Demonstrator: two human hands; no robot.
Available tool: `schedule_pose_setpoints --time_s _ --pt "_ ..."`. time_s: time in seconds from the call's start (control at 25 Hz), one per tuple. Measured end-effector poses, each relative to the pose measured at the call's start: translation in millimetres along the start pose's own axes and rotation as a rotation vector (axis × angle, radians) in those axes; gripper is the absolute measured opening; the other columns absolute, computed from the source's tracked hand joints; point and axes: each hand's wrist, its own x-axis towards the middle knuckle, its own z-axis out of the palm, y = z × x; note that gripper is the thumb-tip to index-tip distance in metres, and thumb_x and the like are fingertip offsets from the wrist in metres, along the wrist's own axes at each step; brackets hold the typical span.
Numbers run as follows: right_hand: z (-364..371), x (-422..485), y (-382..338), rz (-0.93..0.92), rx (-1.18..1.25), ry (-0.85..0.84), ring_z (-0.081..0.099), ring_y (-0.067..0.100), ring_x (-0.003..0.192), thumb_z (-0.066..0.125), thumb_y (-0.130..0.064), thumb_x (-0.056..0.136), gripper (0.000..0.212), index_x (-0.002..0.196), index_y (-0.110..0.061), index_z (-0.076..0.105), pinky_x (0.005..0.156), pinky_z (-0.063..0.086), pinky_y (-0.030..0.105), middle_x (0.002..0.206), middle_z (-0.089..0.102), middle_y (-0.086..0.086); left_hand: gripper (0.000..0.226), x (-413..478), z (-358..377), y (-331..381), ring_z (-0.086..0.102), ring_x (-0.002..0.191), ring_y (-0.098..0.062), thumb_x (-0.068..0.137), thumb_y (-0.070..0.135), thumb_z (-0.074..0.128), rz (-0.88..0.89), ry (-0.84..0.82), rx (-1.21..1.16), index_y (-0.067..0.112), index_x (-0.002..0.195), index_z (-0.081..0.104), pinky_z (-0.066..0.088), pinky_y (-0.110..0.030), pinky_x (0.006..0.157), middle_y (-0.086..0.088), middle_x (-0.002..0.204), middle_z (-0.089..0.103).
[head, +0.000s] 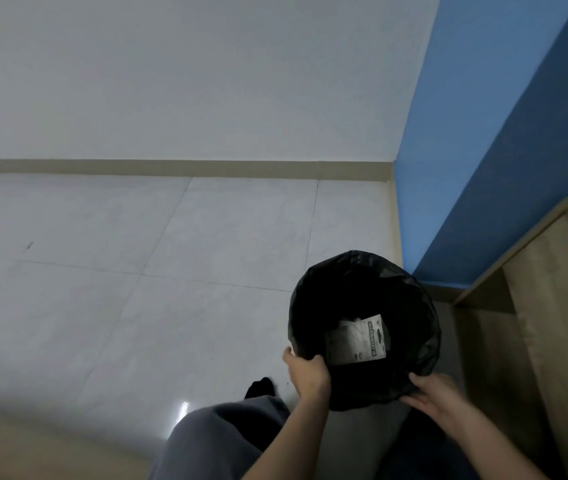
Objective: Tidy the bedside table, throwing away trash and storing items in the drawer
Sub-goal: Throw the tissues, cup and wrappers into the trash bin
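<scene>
A round trash bin lined with a black bag (313, 306) stands on the floor at the lower right. Inside it lies a white scissors package (357, 341) with crumpled white paper under it. My left hand (305, 374) grips the bin's near left rim, thumb outside and fingers curled over the edge. On the near right side of the bag rests my right hand (436, 398), fingers flat against the black plastic. The bedside table top and drawer are out of view.
A light wooden piece of furniture (552, 306) stands right of the bin against a blue wall (466, 168). Pale floor tiles (137, 271) spread to the left up to a white wall with a beige skirting. My grey-trousered leg and black sock (258, 388) are below.
</scene>
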Motion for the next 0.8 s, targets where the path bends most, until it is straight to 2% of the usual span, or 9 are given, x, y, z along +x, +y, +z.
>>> schedule_pose_setpoints --time_s 0.16,0.28,0.36,0.44,0.52,0.6,0.64,0.76,0.8 --pt "18.2 32.8 -19.6 -0.006 0.124 0.034 0.054 0.024 0.075 0.047 -0.006 0.092 0.035 0.126 0.003 0.045 0.038 0.053 0.026 0.085 0.056 0.013 0.045 24.9 14.6 21.1 0.057 0.102 -0.035 0.083 0.002 0.046 -0.054 -0.091 -0.135 0.012 0.126 0.039 0.050 -0.051 0.094 -0.011 0.103 0.054" --pt "39.1 52.7 -49.6 -0.039 0.302 0.020 0.053 0.024 0.078 0.043 -0.019 0.094 0.022 0.110 -0.006 0.050 0.052 0.055 0.031 0.088 0.053 0.012 0.036 50.3 30.3 51.0 0.056 0.085 -0.030 0.080 -0.002 0.045 -0.056 -0.138 -0.268 0.003 0.116 0.046 0.055 -0.045 0.084 -0.012 0.094 0.056" --pt "50.9 68.4 -70.6 -0.061 0.381 0.014 0.054 0.031 0.101 0.040 -0.026 0.095 0.030 0.113 -0.004 0.050 0.080 0.053 0.033 0.105 0.051 0.015 0.030 68.4 41.9 73.5 0.054 0.075 -0.026 0.082 -0.003 0.044 -0.044 -0.177 -0.372 -0.003 0.112 0.051 0.052 -0.036 0.069 -0.013 0.089 0.056" --pt "62.4 85.0 -89.7 -0.087 0.453 -0.023 0.045 0.034 0.124 0.037 -0.035 0.096 0.050 0.130 0.000 0.042 0.101 0.039 0.042 0.118 0.047 0.017 0.017 80.9 52.1 97.9 0.053 0.076 -0.023 0.087 -0.002 0.041 -0.054 -0.241 -0.441 0.003 0.096 0.054 0.049 -0.033 0.067 -0.009 0.084 0.055" --pt "73.4 93.7 -105.0 -0.121 0.508 -0.064 0.040 0.033 0.130 0.033 -0.043 0.095 0.060 0.135 0.002 0.036 0.105 0.035 0.045 0.133 0.045 0.019 0.018 90.2 59.9 118.6 0.054 0.083 -0.024 0.088 -0.002 0.038 -0.059 -0.293 -0.481 0.006 0.089 0.054 0.051 -0.035 0.080 -0.008 0.084 0.054" --pt "79.9 97.2 -116.1 -0.137 0.536 -0.109 0.036 0.035 0.133 0.031 -0.047 0.094 0.064 0.138 0.000 0.033 0.107 0.033 0.045 0.145 0.037 0.019 0.021 95.6 68.3 129.2 0.054 0.092 -0.025 0.087 -0.003 0.037 -0.066 -0.330 -0.451 0.003 0.096 0.056 0.048 -0.036 0.094 -0.009 0.087 0.054" --pt "80.9 96.2 -118.9 -0.147 0.547 -0.134 0.035 0.036 0.133 0.030 -0.049 0.094 0.065 0.139 -0.002 0.031 0.107 0.032 0.045 0.147 0.034 0.019 0.021 95.5 70.6 132.2 0.053 0.090 -0.024 0.087 -0.002 0.038 -0.062 -0.345 -0.427 0.003 0.094 0.056 0.047 -0.034 0.092 -0.009 0.086 0.053" --pt "75.6 77.9 -118.2 -0.187 0.444 -0.125 0.038 0.037 0.131 0.031 -0.045 0.095 0.061 0.140 -0.004 0.031 0.106 0.034 0.043 0.147 0.035 0.017 0.019 74.7 69.0 139.4 0.051 0.072 -0.019 0.087 0.000 0.040 -0.008 -0.276 -0.297 0.006 0.090 0.058 0.043 -0.029 0.066 -0.008 0.081 0.053" --pt "69.2 63.7 -118.3 -0.226 0.363 -0.106 0.040 0.036 0.130 0.033 -0.040 0.096 0.056 0.139 -0.004 0.032 0.105 0.035 0.042 0.147 0.036 0.016 0.018 59.4 66.8 139.2 0.054 0.076 -0.022 0.088 0.001 0.041 0.012 -0.217 -0.237 0.005 0.095 0.058 0.043 -0.030 0.065 -0.010 0.085 0.056"
